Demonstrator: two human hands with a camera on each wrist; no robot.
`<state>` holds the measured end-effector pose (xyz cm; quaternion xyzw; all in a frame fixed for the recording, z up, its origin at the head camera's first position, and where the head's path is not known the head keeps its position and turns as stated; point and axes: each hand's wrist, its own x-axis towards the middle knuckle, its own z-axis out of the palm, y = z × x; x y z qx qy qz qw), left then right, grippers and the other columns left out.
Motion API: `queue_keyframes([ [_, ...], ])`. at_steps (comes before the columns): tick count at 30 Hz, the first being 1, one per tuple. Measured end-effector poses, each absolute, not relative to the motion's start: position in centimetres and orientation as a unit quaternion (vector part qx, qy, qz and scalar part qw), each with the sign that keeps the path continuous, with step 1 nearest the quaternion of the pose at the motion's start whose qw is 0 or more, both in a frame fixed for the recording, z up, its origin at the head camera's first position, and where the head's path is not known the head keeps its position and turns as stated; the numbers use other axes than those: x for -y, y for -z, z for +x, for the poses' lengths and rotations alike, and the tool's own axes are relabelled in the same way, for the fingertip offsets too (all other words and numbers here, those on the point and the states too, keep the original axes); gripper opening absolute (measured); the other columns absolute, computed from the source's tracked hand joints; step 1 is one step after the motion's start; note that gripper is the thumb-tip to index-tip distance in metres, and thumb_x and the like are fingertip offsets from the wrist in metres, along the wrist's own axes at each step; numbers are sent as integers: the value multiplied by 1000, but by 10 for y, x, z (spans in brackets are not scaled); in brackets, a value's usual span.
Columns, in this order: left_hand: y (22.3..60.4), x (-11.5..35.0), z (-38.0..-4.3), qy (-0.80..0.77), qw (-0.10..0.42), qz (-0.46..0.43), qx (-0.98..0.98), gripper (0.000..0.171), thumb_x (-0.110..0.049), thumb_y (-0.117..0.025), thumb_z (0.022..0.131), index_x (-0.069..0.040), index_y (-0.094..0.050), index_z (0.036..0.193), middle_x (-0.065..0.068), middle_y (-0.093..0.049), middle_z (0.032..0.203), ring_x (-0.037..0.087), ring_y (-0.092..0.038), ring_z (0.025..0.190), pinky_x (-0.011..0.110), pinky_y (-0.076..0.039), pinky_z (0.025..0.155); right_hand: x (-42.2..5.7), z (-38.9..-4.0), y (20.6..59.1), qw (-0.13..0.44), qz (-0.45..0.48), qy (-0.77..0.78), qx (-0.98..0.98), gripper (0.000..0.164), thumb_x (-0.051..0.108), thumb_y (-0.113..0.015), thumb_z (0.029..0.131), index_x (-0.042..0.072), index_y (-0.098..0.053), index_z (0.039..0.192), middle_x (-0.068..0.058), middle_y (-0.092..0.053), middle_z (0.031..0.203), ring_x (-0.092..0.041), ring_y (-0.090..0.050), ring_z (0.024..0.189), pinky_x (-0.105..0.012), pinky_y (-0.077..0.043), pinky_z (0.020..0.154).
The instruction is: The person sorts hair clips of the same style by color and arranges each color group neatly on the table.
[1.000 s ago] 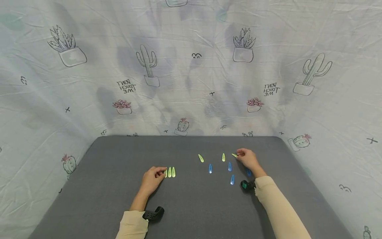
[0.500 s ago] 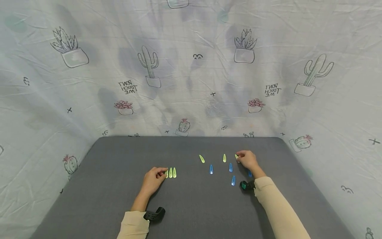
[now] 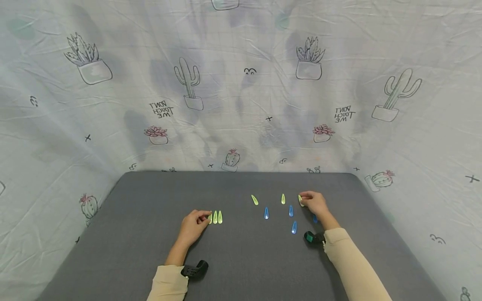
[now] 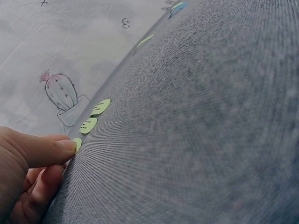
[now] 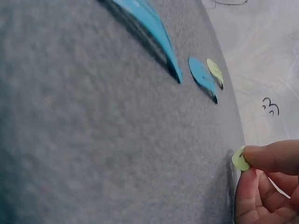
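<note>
My left hand (image 3: 192, 228) pinches the leftmost of a row of yellow-green snap hair clips; in the left wrist view its thumb covers most of that hair clip (image 4: 78, 145). Two matching clips, a middle one (image 3: 215, 217) and a right one (image 3: 220, 217), lie upright beside it. At the back right, my right hand (image 3: 316, 204) holds another yellow-green hair clip (image 5: 239, 159) between thumb and finger. Left of this hand lie a yellow-green clip (image 3: 283, 199) and a tilted one (image 3: 255, 200).
Several blue hair clips lie on the grey tabletop (image 3: 241, 259): one at the left (image 3: 266, 213), one in the middle (image 3: 291, 210), one nearer the front (image 3: 294, 227) and one partly hidden (image 3: 315, 218) by the right wrist. A cactus-print cloth (image 3: 233, 104) hangs behind the table.
The clip in my right hand has turned from slanting nearly flat to more upright, and the hand has shifted slightly right. My left hand stays put on its clip.
</note>
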<state>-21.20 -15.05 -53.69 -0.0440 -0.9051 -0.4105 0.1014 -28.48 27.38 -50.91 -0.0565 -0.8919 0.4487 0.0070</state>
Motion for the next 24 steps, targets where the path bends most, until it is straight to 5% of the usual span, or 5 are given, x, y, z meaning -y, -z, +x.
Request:
queue_keyframes([
  [10, 538, 150, -213, 409, 101, -41, 906, 22, -10, -72, 82, -11, -73, 104, -1, -55, 78, 9, -46, 66, 26, -37, 63, -261, -275, 505, -2, -33, -540, 841, 34, 1, -61, 87, -7, -60, 120, -14, -65, 100, -6, -58, 78, -22, -49, 71],
  [24, 537, 150, -213, 406, 103, -44, 907, 22, -9, -72, 82, -10, -73, 103, 0, -56, 78, 9, -46, 67, 26, -37, 62, -210, -253, 502, -39, 41, -602, 797, 34, 1, -64, 86, -11, -59, 117, -6, -62, 88, -9, -59, 76, -27, -52, 74],
])
